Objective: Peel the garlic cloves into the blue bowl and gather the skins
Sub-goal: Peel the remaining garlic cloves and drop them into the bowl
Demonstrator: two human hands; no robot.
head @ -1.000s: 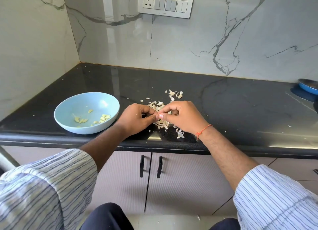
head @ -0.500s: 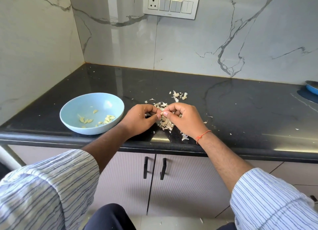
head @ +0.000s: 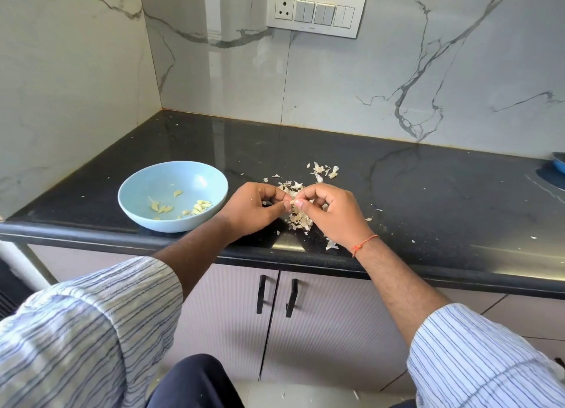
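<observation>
Pinching one small pale garlic clove (head: 293, 202) just right of the round light-blue bowl (head: 173, 195), your left hand (head: 255, 209) and right hand (head: 331, 211) both grip it; light, slippery, papery-skinned, so hold its ends.

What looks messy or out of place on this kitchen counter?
Papery garlic skins lie scattered on the black stone counter, with stray flakes well apart from the main heap and near the edge. Nothing looks damaged.
</observation>
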